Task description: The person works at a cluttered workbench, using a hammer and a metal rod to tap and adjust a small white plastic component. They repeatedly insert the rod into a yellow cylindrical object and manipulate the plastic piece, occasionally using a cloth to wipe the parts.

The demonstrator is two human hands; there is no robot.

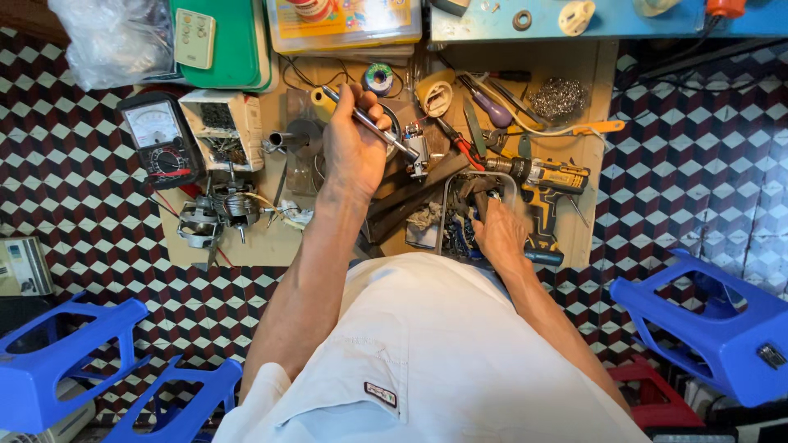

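Fingers of the left hand [353, 143] are wrapped tight round a metal-shafted tool [371, 125], probably a soldering iron or driver, its tip angled down-right onto a small metal part [417, 149] on the cardboard work mat [271, 234]. The right hand [499, 231] reaches into a small open tray of bits [460, 234]; fingers are curled down among the contents, and I can't tell whether they hold anything. Judging from that: mid-repair, tool poised at the part while the other hand fishes for a piece. The next move likely needs the tip held steady on the part and a clean pick from the clutter. Only the head view here. A yellow-and-black cordless drill [546, 184] lies just right of the tray, and an analog multimeter [160, 139] with a white dial face sits at left beside a small white box of screws [223, 127]. A motor assembly [215, 213] sits below them. Packaging: crumpled clear plastic bag [115, 37] top left, a white remote [195, 37] on a green flat case [234, 45], and a yellow printed flat box [345, 20] at top centre. Blue plastic stools [722, 324] stand on the checkered floor.
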